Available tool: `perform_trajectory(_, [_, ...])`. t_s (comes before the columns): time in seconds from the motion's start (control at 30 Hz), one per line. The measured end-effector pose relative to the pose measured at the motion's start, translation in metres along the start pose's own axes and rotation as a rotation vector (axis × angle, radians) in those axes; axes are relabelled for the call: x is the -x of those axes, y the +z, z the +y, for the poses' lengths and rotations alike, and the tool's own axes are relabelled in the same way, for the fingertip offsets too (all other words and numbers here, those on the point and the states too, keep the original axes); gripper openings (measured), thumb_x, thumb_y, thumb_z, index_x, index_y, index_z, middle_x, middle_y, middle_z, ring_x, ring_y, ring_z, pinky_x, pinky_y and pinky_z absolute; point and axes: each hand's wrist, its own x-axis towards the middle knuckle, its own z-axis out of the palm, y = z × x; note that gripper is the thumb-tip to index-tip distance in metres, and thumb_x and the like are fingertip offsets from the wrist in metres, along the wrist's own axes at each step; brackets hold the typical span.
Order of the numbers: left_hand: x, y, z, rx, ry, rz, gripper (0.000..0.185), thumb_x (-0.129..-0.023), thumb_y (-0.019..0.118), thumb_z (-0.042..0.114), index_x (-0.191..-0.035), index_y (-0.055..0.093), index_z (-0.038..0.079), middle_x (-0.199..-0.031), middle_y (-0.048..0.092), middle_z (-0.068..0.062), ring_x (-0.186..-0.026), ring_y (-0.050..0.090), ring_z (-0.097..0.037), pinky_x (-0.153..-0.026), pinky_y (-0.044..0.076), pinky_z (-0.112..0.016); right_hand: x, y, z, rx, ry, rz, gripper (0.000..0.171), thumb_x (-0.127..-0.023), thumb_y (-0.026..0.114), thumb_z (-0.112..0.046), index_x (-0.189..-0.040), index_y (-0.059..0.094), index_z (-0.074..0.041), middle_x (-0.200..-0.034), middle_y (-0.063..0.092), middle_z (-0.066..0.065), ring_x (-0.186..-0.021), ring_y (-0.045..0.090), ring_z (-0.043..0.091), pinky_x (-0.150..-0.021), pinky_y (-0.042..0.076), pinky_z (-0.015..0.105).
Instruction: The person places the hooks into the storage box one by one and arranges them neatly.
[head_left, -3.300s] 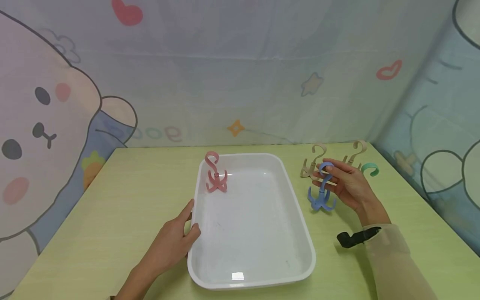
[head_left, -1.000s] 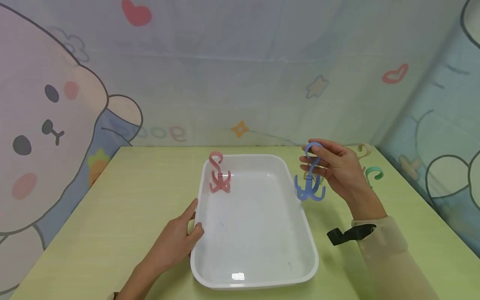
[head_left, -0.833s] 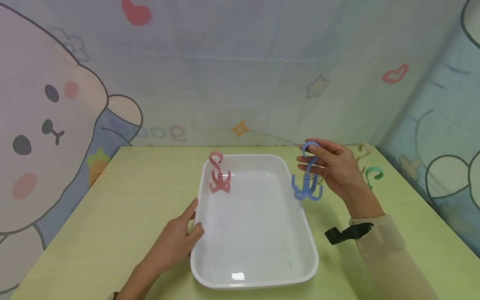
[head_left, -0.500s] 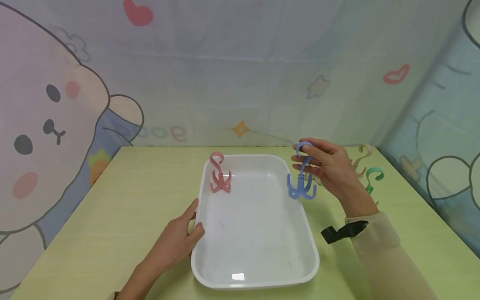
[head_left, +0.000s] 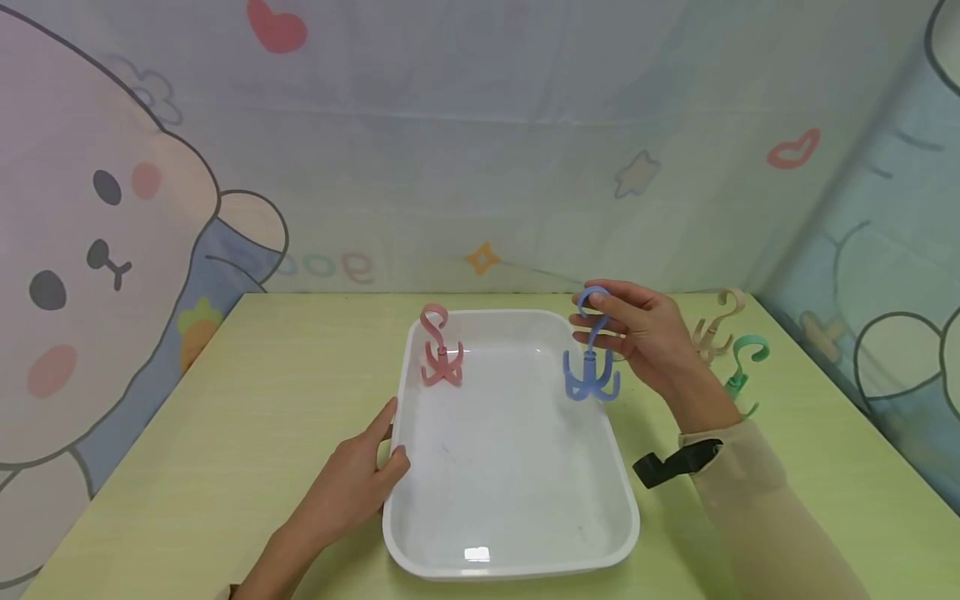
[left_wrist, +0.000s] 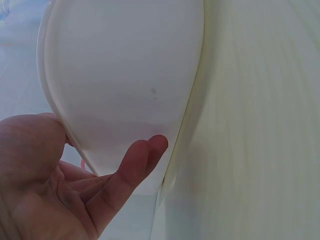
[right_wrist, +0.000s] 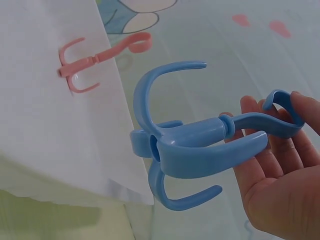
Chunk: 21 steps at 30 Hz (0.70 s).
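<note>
A tray [head_left: 622, 500] sits mid-counter [head_left: 225, 433] with one hook [head_left: 438, 350] standing in its 11 o'clock corner and two more hooks [head_left: 716, 329] on the counter at its 2 o'clock.

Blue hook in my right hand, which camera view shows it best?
The right wrist view: the blue hook fills the frame, four prongs clear. The head view shows it small, over the tray's right edge. The left wrist view misses it.
</note>
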Motion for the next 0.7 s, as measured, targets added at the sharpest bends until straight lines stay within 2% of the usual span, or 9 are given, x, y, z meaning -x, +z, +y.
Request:
perform_trajectory(0.5, [0.0,0.0,0.001,-0.027,0.006,0.01,0.074,-0.101,0.053,0.015,-0.169,0.024,0.009,-0.153,0.059,-0.017,-0.071,0.069,-0.009,-0.063,0.056,-0.024,-0.008,0.008,0.006,0.012,0.045,0.015,0.014,-0.1,0.07,-0.007,-0.111,0.079,-0.007,-0.104,0.082,0.004,-0.091,0.081,0.023,-0.087,0.065,0.044])
perform_trajectory(0.7, [0.0,0.0,0.001,-0.034,0.009,0.014,0.074,-0.101,0.053,0.016,-0.169,0.025,0.009,-0.152,0.059,-0.017,-0.073,0.069,-0.009,-0.065,0.056,-0.024,-0.013,0.01,0.009,0.04,0.067,0.031,0.013,-0.1,0.071,-0.009,-0.109,0.08,-0.011,-0.105,0.081,0.004,-0.091,0.081,0.022,-0.087,0.065,0.044])
